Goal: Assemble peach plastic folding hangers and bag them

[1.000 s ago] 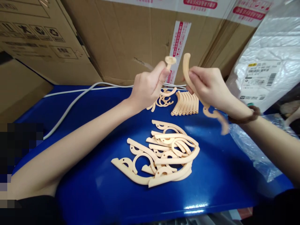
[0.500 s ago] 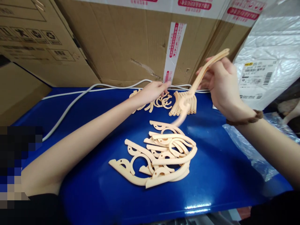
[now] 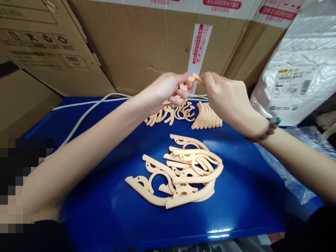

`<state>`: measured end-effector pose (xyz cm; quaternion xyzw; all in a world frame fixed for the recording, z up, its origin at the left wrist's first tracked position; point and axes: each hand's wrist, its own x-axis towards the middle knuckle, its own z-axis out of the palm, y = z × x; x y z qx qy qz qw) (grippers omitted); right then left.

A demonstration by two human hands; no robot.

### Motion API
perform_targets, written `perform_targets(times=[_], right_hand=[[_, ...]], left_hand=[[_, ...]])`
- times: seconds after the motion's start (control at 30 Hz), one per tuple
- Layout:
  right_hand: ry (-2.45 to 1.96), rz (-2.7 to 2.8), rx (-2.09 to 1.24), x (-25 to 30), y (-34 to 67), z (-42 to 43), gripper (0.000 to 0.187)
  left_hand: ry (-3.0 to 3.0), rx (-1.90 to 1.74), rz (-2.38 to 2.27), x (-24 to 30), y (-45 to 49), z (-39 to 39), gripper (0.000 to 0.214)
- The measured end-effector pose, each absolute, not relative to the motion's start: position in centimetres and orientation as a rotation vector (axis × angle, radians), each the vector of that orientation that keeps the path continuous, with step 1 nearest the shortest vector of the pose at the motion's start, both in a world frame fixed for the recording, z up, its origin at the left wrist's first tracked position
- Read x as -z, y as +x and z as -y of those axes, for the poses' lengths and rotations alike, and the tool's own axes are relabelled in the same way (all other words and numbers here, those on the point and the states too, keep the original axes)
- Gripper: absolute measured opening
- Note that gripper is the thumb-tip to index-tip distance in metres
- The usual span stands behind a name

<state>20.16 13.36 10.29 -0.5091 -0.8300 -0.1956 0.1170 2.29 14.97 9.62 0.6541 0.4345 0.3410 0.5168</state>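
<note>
In the head view, your left hand [image 3: 172,89] and your right hand [image 3: 224,99] face each other above the middle of the frame, just apart, with a pale piece [image 3: 183,86] between them. Your left fingers curl round it, clamped, with the thumb pressed along the top near its end. Your right hand pinches the tip on the other side, knuckles up. Your fingers cover so much that you cannot tell whether this is one part or two meeting.

Below your hands, a pile [image 3: 194,180] of curved pale arms and hooks lies across the centre of the frame, its members overlapping on the blue table [image 3: 249,199]. Nearer the top of the table, loose parts [image 3: 172,119] lie partly behind your left hand, and a neat row [image 3: 207,115] of curved strips, side by side, sits just right of them.

A white cable [image 3: 82,118] bends across the left of the table. One carton [image 3: 78,75] fills the upper left, and another box [image 3: 136,42] with red-and-white tape [image 3: 201,45] spans the top centre. At the upper right leans a white parcel [image 3: 288,94]; clear plastic [image 3: 294,175] lies below it, partly behind your right forearm. You wear a brown bracelet [image 3: 262,134] on that wrist.
</note>
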Motion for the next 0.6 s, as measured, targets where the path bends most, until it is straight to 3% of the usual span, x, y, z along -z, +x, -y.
perform_targets(times=[0.13, 0.2, 0.27, 0.6], right_hand=[[-1.486, 2.397, -0.092, -9.8, 19.1, -14.8, 0.020], [-1.464, 2.285, -0.466, -9.7, 19.5, -15.7, 0.027], [-1.493, 2.145, -0.560, -9.6, 20.5, -16.4, 0.032], [-1.383, 2.602, 0.578, -6.7, 26.0, -14.3, 0.039]], left_hand=[[1.801, -1.002, -1.247, -8.6, 2.8, -14.3, 0.035], [1.948, -1.083, -1.275, -8.1, 2.5, -14.3, 0.035], [1.970, -1.089, -1.266, -7.6, 1.6, -14.7, 0.036], [2.046, -0.739, -1.582, -2.3, -3.2, -18.7, 0.021]])
